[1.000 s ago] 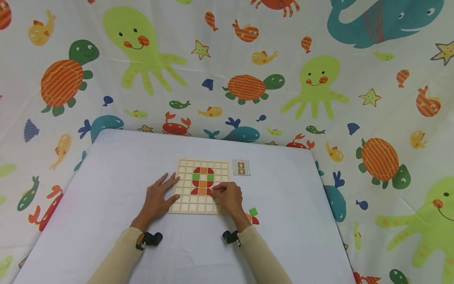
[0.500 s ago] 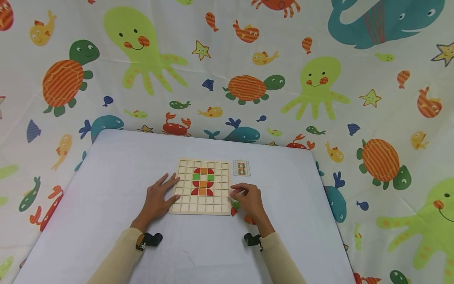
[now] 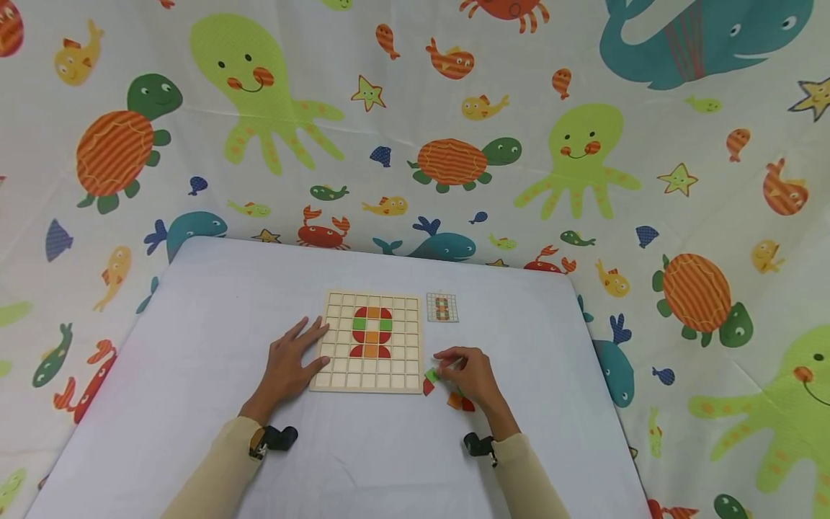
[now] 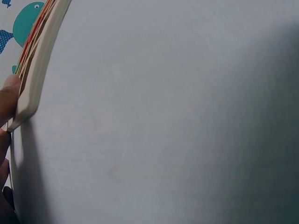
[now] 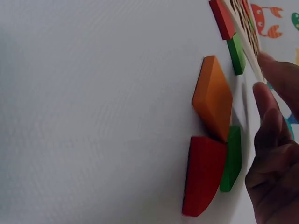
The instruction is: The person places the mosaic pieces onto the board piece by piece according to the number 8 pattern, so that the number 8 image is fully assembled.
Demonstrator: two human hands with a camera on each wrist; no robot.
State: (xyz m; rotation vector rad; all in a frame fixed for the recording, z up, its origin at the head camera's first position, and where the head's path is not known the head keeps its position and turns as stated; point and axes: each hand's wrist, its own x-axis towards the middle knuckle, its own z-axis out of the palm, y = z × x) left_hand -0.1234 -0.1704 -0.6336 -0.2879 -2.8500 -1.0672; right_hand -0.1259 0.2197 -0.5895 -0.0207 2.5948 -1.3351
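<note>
Left grip (image 3: 290,362) spread wide, right grip (image 3: 471,375) loosely curled

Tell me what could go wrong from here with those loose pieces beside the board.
The orange piece, curved red piece and green piece lie crowded together, so picking one might nudge the others.

Another red piece and another green piece sit close to the board; the right hand's grip could bump its right edge.

With the left hand's grip only at the left edge, the board might then shift.
</note>
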